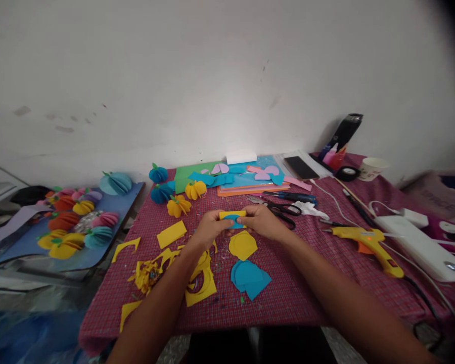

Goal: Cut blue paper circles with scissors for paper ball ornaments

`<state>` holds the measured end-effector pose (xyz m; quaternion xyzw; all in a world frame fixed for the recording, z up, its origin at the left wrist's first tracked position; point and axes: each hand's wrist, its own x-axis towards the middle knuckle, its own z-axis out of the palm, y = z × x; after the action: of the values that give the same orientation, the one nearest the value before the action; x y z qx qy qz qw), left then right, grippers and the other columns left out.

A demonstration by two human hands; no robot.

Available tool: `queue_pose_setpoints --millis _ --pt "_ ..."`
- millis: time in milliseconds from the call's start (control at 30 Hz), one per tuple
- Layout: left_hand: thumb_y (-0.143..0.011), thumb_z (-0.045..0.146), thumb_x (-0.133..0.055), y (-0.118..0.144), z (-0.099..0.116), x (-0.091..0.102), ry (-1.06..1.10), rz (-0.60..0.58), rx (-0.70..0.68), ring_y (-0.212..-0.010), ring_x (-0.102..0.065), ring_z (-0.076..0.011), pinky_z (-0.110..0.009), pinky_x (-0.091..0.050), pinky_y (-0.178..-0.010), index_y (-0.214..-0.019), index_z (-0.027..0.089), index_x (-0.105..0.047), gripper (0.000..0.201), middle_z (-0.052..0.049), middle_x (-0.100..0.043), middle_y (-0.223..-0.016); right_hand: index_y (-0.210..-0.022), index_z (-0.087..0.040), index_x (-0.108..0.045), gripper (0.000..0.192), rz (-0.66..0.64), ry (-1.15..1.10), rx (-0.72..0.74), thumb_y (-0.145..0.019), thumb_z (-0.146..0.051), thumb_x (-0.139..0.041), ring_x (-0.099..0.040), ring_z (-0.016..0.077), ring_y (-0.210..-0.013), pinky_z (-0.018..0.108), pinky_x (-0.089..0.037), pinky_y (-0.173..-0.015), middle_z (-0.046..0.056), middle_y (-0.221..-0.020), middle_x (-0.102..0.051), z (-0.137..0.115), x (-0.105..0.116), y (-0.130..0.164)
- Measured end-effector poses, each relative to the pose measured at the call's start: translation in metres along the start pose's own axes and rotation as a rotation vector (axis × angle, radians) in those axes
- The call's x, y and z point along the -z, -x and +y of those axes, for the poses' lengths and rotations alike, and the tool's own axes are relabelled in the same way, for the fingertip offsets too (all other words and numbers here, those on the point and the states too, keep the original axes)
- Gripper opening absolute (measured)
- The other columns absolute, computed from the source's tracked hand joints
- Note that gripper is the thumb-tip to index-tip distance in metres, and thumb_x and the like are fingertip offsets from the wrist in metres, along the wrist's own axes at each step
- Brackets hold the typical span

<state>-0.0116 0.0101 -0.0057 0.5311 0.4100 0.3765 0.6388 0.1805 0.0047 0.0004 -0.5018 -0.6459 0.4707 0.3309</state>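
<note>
Red checked cloth covers my table; nearest me lie blue paper circles and a yellow circle. Above them my left hand and right hand pinch the ends of a yellow-and-blue paper piece. Just beyond are scissors; a yellow glue gun sits right.

Both hands meet mid-counter: left hand and right hand each pinch one end of a yellow-and-blue paper piece, held just above the red checked counter. Yellow circle and blue circles lie just below it. Scissors just right of the hands; yellow glue gun further right.
</note>
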Motion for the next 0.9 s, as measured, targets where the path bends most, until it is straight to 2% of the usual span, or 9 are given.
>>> queue_pose_setpoints --millis 200,300,367,433,467,500,600,733,900 --pt "-0.067 0.025 -0.070 0.000 -0.006 -0.001 -0.116 0.002 -0.053 -0.052 -0.054 -0.0108 -0.023 -0.042 -0.053 -0.077 0.015 -0.061 0.016 0.001 -0.062 -0.061 -0.069 -0.016 -0.059 0.018 -0.028 -0.019 0.019 -0.076 -0.032 -0.062 -0.045 0.0092 -0.044 0.020 -0.032 -0.042 -0.005 -0.052 -0.054 0.004 -0.006 -0.001" --pt "-0.067 0.023 -0.067 -0.001 -0.010 0.001 -0.207 0.046 -0.096 -0.050 -0.053 -0.0106 -0.021 -0.039 -0.050 -0.075 0.016 -0.062 0.012 0.001 -0.062 -0.059 -0.075 -0.015 -0.063 0.019 -0.026 0.010 0.105 -0.079 -0.034 -0.060 -0.048 0.0104 -0.049 0.020 -0.035 -0.046 -0.003 -0.057 -0.057 0.000 0.000 -0.002" --pt "-0.067 0.023 -0.067 -0.003 -0.010 0.001 -0.211 0.125 -0.116 -0.050 -0.054 -0.0112 -0.021 -0.038 -0.049 -0.073 0.016 -0.062 0.011 0.001 -0.061 -0.058 -0.086 -0.015 -0.066 0.024 0.070 0.083 0.207 -0.084 -0.035 -0.055 -0.054 0.0129 -0.059 0.022 -0.039 -0.054 0.000 -0.069 -0.063 -0.003 0.015 0.000" --pt "-0.065 0.024 -0.068 -0.005 -0.009 0.002 -0.135 0.195 -0.099 -0.050 -0.054 -0.0116 -0.022 -0.038 -0.049 -0.073 0.016 -0.062 0.013 0.001 -0.062 -0.058 -0.092 -0.015 -0.067 0.026 0.242 0.287 0.245 -0.087 -0.034 -0.050 -0.057 0.0161 -0.071 0.025 -0.041 -0.064 0.004 -0.081 -0.067 -0.004 0.035 0.005" --pt "-0.065 0.024 -0.069 -0.006 -0.008 0.001 -0.085 0.222 -0.090 -0.051 -0.055 -0.0120 -0.022 -0.039 -0.049 -0.073 0.015 -0.063 0.014 -0.001 -0.064 -0.060 -0.089 -0.015 -0.068 0.025 0.312 0.459 0.193 -0.086 -0.032 -0.050 -0.057 0.0178 -0.075 0.027 -0.041 -0.068 0.005 -0.083 -0.068 -0.003 0.046 0.009" --pt "-0.064 0.025 -0.070 -0.006 -0.008 0.001 -0.027 0.245 -0.081 -0.052 -0.056 -0.0124 -0.023 -0.041 -0.050 -0.074 0.015 -0.064 0.015 -0.002 -0.065 -0.063 -0.088 -0.015 -0.069 0.023 0.304 0.623 0.107 -0.085 -0.029 -0.051 -0.058 0.0196 -0.080 0.028 -0.040 -0.072 0.007 -0.086 -0.068 -0.002 0.056 0.013" --pt "-0.060 0.024 -0.073 -0.007 -0.005 0.000 0.169 0.297 -0.055 -0.058 -0.060 -0.0144 -0.026 -0.046 -0.055 -0.075 0.013 -0.067 0.020 -0.005 -0.069 -0.071 -0.100 -0.015 -0.069 0.025 0.187 0.967 -0.061 -0.080 -0.022 -0.055 -0.057 0.0243 -0.097 0.031 -0.038 -0.082 0.012 -0.105 -0.066 0.006 0.072 0.029" --pt "-0.056 0.022 -0.075 -0.005 -0.001 0.001 0.342 0.313 -0.011 -0.061 -0.062 -0.0168 -0.029 -0.049 -0.057 -0.075 0.012 -0.068 0.023 -0.006 -0.070 -0.073 -0.117 -0.014 -0.063 0.038 0.168 1.133 -0.131 -0.081 -0.020 -0.053 -0.056 0.0282 -0.106 0.035 -0.037 -0.086 0.018 -0.119 -0.059 0.015 0.069 0.041" --pt "-0.055 0.020 -0.076 -0.006 0.002 0.005 0.407 0.336 -0.009 -0.060 -0.064 -0.0171 -0.029 -0.048 -0.056 -0.075 0.011 -0.068 0.024 -0.007 -0.070 -0.072 -0.114 -0.012 -0.063 0.035 0.186 1.245 -0.216 -0.083 -0.025 -0.051 -0.061 0.0340 -0.097 0.040 -0.040 -0.079 0.022 -0.107 -0.065 0.018 0.064 0.040"
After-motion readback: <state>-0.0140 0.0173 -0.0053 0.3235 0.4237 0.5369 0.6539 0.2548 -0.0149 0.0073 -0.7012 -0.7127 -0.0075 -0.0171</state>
